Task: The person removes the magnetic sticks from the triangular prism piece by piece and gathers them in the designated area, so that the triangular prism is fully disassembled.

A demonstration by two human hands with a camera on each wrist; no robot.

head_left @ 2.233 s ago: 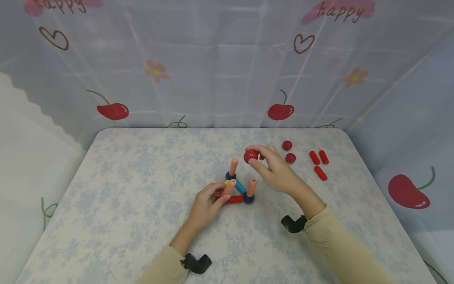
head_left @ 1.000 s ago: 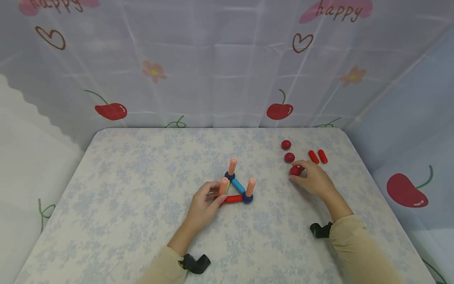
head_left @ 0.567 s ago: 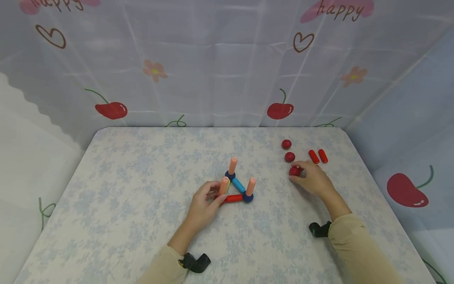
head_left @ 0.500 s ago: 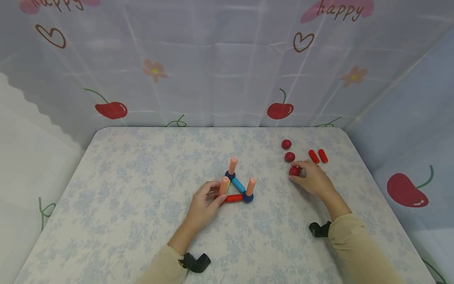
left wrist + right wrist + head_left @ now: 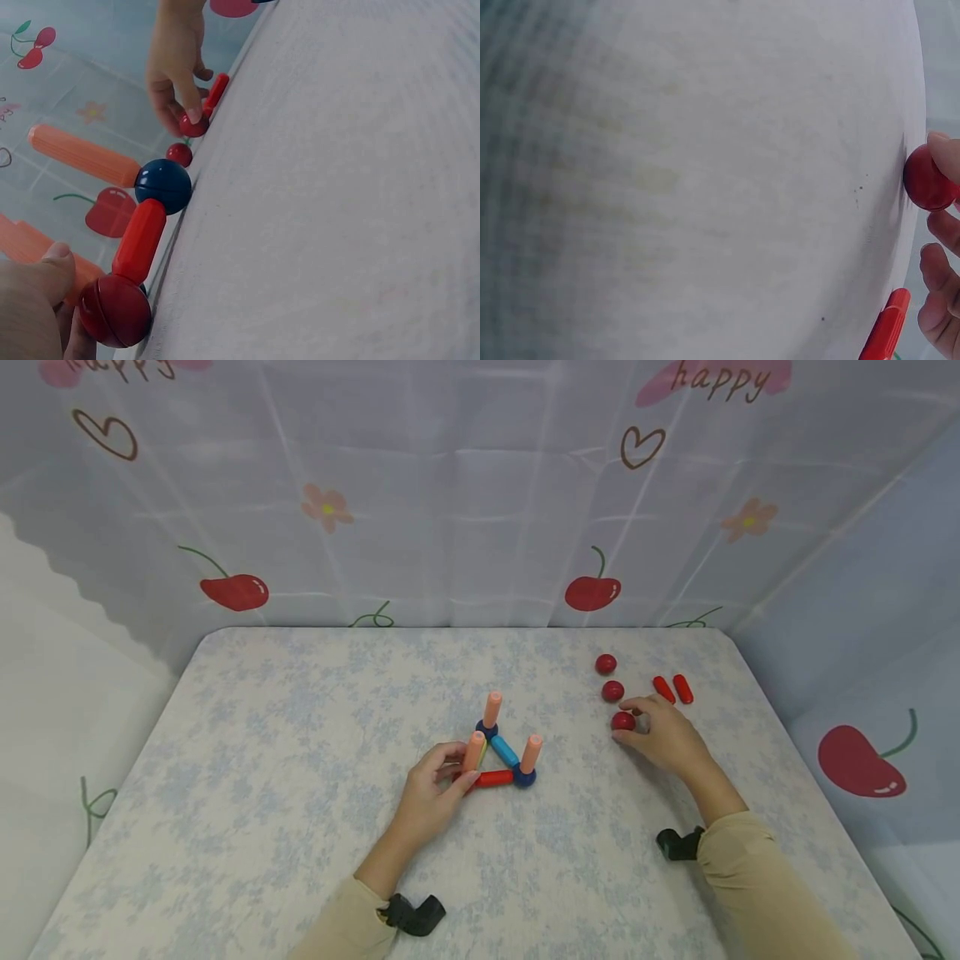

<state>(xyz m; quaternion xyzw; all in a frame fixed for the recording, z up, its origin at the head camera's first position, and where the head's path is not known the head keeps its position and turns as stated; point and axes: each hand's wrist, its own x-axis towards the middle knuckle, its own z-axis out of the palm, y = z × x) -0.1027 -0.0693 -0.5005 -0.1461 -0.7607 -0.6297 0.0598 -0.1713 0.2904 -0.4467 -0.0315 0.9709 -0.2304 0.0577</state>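
Magnetic sticks and balls form a triangular frame mid-table, with a red stick [image 5: 495,779], a blue stick [image 5: 505,751] and a partly hidden yellow-green one along its sides. Upright orange sticks [image 5: 530,754] stand on its corners. Two corner balls are dark blue [image 5: 163,187]; the near-left one is red [image 5: 115,310]. My left hand [image 5: 433,789] grips that near-left corner, thumb at the base of its orange stick. At the right, my right hand [image 5: 666,735] holds a loose red ball [image 5: 622,721] down at the tabletop, thumb against it in the right wrist view.
Two more red balls [image 5: 612,691] lie just beyond my right hand. Red sticks [image 5: 682,688] lie to their right; part of that group is behind the hand. A flowered cloth covers the table [image 5: 300,710], and a printed curtain [image 5: 450,527] hangs along its back edge.
My right hand has carried the red ball from above the frame to the tabletop at the right, beside the other balls. Lately it has barely moved. My left hand stays at the frame.
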